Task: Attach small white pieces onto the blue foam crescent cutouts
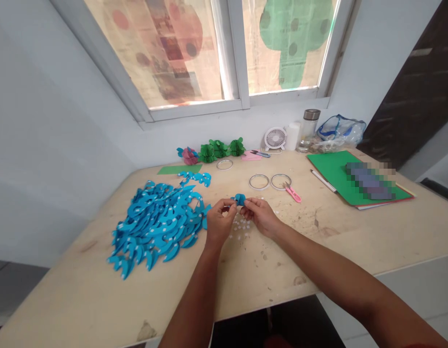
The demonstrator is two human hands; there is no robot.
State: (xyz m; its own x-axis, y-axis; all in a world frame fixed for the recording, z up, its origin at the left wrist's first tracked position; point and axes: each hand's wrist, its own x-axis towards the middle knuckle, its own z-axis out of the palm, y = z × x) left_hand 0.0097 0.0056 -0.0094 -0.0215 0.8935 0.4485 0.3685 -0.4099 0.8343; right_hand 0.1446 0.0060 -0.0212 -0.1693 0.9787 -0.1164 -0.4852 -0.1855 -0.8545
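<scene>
The left hand (220,220) and the right hand (261,216) hold one small, folded, bright blue paper piece (240,199) between them, up over the wide, pale brown wooden table (253,270). The left thumb and fingers are pinched close together on its left end. The right thumb and fingers pinch its right end, with just the thin paper between them.

Count the clock from the blue piece, with 12 on the window side. At 6, just below it, lie lots of tiny white square bits (242,225). At 9, near the left hand, is a big, messy heap of curved, bright blue paper pieces with white squares on them (162,220). Between 1 and 2 are two thin, round, silver-white rings (259,188), side by side. Between 2 and 3 are little snips with pink handles (293,194). Near 3, well apart, is a flat, bright green sheet (335,166). At 1, by the wall, stands a small, round white fan (275,138).
</scene>
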